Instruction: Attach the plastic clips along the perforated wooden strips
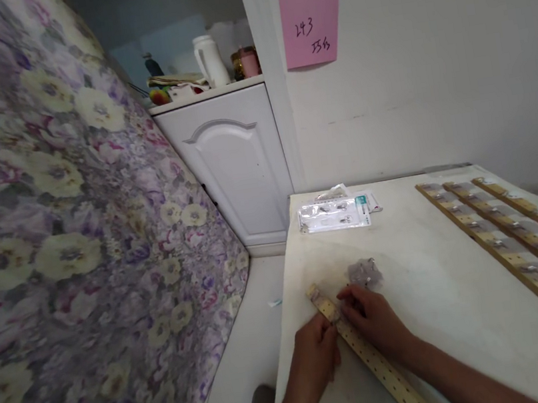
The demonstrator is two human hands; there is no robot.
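Note:
A pale wooden strip (377, 366) with rows of small holes lies slanting across the white table, its far end pointing away to the left. My left hand (315, 351) is closed at the strip's left edge, thumb and forefinger gripping it near a small clear piece on its upper part. On the other side, my right hand (378, 321) rests with curled fingers against the strip; whatever is between the fingertips is too small to make out. Just beyond the right hand sits a small heap of clear plastic pieces with shiny metal bits (364, 272).
Three similar strips (500, 244) carrying clear pieces and metal bits lie along the table's right side. Flat clear packaging (334, 215) is at the far left corner. The table (421, 273) meets a white wall; a floral curtain (105, 253) hangs to the left.

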